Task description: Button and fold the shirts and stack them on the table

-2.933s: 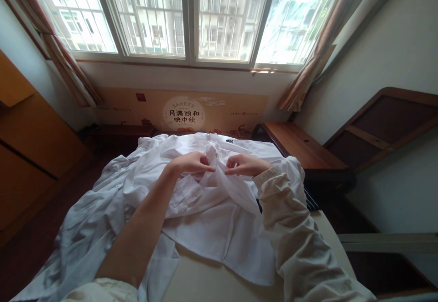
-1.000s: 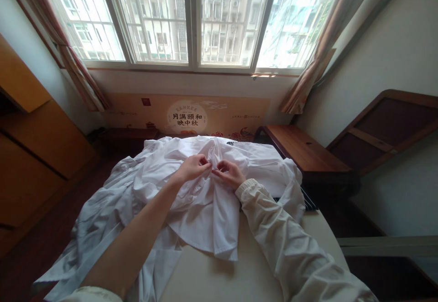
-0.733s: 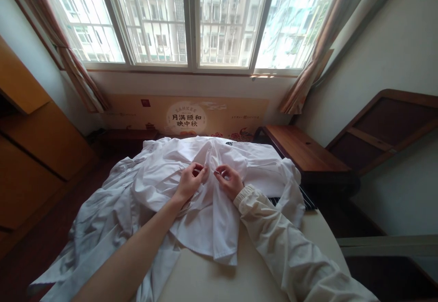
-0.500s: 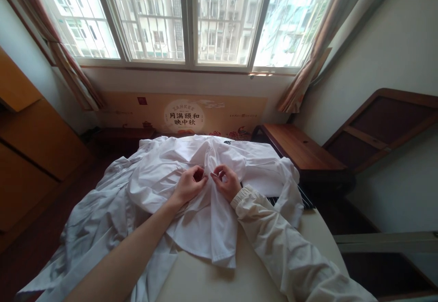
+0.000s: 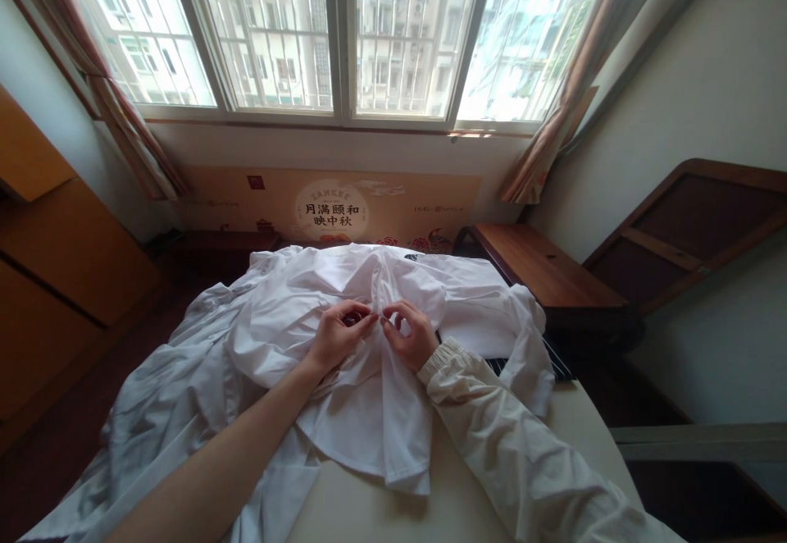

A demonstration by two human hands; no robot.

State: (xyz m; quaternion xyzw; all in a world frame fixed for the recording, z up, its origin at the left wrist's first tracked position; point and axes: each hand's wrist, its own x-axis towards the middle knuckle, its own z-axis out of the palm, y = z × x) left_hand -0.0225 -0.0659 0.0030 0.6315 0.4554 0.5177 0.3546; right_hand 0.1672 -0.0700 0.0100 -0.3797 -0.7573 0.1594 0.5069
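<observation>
A white shirt (image 5: 399,436) lies rumpled over the table, its front strip running away from me between my hands. My left hand (image 5: 339,331), bare-armed, pinches the cloth at that strip with thumb and forefinger. Close beside it on the right, my right hand (image 5: 411,333), in a cream sleeve, pinches the same strip. The fingertips of both hands nearly meet. Whatever small part lies between them is too small to make out. More white cloth (image 5: 184,379) hangs in folds over the table's left side.
The cream table (image 5: 353,506) has a rounded right edge. Dark striped cloth (image 5: 559,362) shows under the white cloth at right. A wooden bench (image 5: 541,260) stands behind on the right, and orange cabinets (image 5: 55,280) at left. Barred windows (image 5: 276,34) are ahead.
Both hands stay at the shirt's front strip, and their fingertips have come slightly closer together. The shirt's lower hem has shifted a little toward me and to the right.
</observation>
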